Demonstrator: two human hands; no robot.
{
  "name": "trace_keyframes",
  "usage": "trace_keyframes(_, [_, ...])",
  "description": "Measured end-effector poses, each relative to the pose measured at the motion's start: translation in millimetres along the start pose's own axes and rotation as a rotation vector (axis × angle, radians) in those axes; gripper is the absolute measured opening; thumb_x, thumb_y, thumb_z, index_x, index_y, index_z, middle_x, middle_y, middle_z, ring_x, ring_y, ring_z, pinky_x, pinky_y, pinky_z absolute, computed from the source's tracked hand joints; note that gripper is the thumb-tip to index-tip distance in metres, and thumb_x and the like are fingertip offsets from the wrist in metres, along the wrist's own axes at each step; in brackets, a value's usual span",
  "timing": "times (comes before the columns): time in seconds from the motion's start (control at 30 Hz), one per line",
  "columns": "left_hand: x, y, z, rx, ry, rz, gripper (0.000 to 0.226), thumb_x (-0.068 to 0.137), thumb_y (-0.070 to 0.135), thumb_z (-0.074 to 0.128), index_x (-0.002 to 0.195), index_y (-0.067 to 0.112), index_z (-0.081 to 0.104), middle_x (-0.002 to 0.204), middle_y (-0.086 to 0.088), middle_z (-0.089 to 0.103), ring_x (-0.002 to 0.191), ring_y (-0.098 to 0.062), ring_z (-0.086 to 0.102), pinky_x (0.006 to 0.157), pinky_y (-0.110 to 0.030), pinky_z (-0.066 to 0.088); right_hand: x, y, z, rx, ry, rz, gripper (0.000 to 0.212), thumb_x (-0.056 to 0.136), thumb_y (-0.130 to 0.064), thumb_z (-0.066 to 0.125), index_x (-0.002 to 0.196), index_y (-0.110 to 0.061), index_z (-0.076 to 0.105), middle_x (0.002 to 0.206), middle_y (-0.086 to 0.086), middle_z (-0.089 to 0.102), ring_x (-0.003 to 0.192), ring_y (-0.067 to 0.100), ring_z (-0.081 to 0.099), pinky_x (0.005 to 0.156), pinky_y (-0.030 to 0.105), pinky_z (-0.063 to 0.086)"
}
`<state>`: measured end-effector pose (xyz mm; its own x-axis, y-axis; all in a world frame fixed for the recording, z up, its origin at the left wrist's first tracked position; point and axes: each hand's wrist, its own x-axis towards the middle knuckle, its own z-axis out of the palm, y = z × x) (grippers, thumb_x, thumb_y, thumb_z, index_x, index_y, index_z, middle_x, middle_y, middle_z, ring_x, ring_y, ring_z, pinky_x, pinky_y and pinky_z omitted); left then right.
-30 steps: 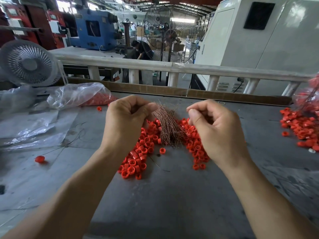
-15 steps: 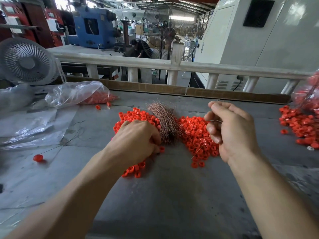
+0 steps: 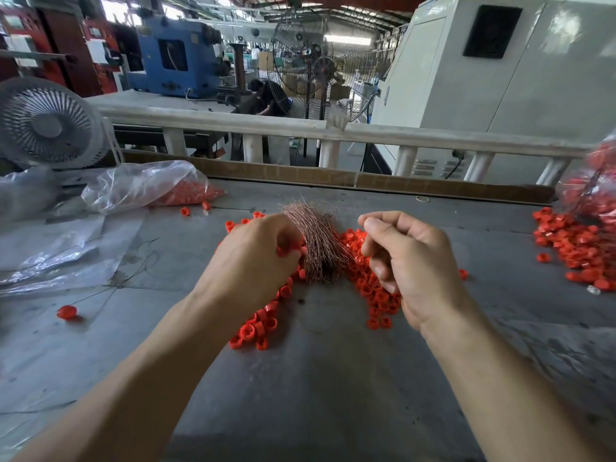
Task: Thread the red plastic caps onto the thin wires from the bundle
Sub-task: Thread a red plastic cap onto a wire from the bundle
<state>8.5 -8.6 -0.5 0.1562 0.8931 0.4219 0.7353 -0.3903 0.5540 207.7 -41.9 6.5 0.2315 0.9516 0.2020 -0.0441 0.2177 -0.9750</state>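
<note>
Nearest the camera, two bare forearms reach forward over the grey worktop (image 3: 316,388). The left hand (image 3: 256,261) has its fingers curled and pinches one red cap (image 3: 282,251) at the fingertips, just beside the wire bundle (image 3: 316,241). The right hand (image 3: 410,261) is also curled, thumb against forefinger in a pinch; it appears to hold a single thin wire, but the strand is too fine to confirm.

The bundle of copper-coloured wires lies between the two hands, fanned out at its far end. Loose red caps (image 3: 376,295) are heaped on either side of it and partly under the hands.

Step in hand, as judged: one cap and one wire are being brought together for threading. The next move calls for aligning the wire tip with the cap's bore and feeding it through; the tip is fine and flexible, so a short grip near the end is advisable.

Further out, a second heap of caps (image 3: 573,248) lies at the right, and a clear plastic bag (image 3: 140,185) with more caps at the left. A single cap on a wire (image 3: 66,311) lies apart at the near left. A railing (image 3: 300,128) borders the far edge.
</note>
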Motion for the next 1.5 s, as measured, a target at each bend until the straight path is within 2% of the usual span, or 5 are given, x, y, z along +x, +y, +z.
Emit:
trace_keyframes(0.23, [-1.1, 12.3, 2.2, -0.843, -0.070, -0.080, 0.023, 0.086, 0.000, 0.076, 0.102, 0.017, 0.075, 0.085, 0.000, 0.071, 0.077, -0.014, 0.066, 0.072, -0.027, 0.058, -8.3, 0.1, 10.2, -0.091, -0.099, -0.135, 0.012, 0.096, -0.016, 0.068, 0.088, -0.016, 0.077, 0.060, 0.004, 0.060, 0.042, 0.008, 0.041, 0.039, 0.015, 0.029])
trace_keyframes(0.43, [-2.0, 18.9, 0.4, -1.083, -0.107, -0.082, 0.032, 0.074, 0.009, 0.075, 0.106, 0.011, 0.075, 0.091, -0.009, 0.071, 0.084, -0.021, 0.068, 0.081, -0.030, 0.061, -10.3, 3.7, 13.8, -0.178, -0.110, -0.218, 0.011, 0.096, -0.018, 0.070, 0.088, -0.021, 0.078, 0.056, -0.006, 0.058, 0.049, 0.001, 0.048, 0.048, 0.010, 0.036])
trace_keyframes(0.77, [-3.7, 20.2, -0.9, -1.037, -0.134, -0.037, 0.029, 0.089, -0.005, 0.066, 0.112, 0.011, 0.075, 0.103, -0.029, 0.068, 0.086, -0.020, 0.069, 0.083, -0.032, 0.060, -13.9, -1.0, 14.8, -0.222, -0.071, -0.258, 0.012, 0.095, -0.021, 0.072, 0.085, -0.024, 0.077, 0.055, -0.006, 0.058, 0.050, 0.003, 0.049, 0.049, 0.013, 0.037])
trace_keyframes(0.93, [-4.1, 17.5, -0.8, -0.970, -0.168, 0.002, 0.032, 0.095, -0.004, 0.061, 0.117, 0.015, 0.075, 0.084, -0.003, 0.069, 0.079, -0.015, 0.062, 0.075, -0.024, 0.056, -15.6, -3.0, 15.1, -0.243, -0.076, -0.273, 0.013, 0.095, -0.019, 0.072, 0.083, -0.022, 0.076, 0.053, -0.006, 0.055, 0.048, 0.004, 0.044, 0.047, 0.015, 0.035])
trace_keyframes(1.5, [-3.9, 15.8, 0.6, -0.940, -0.111, 0.031, 0.024, 0.094, 0.004, 0.067, 0.112, 0.016, 0.077, 0.088, -0.018, 0.072, 0.075, -0.018, 0.065, 0.071, -0.026, 0.057, -19.9, -4.9, 17.0, -0.310, -0.041, -0.288, 0.015, 0.094, -0.020, 0.073, 0.080, -0.022, 0.076, 0.062, 0.008, 0.066, 0.051, 0.005, 0.048, 0.047, 0.019, 0.039])
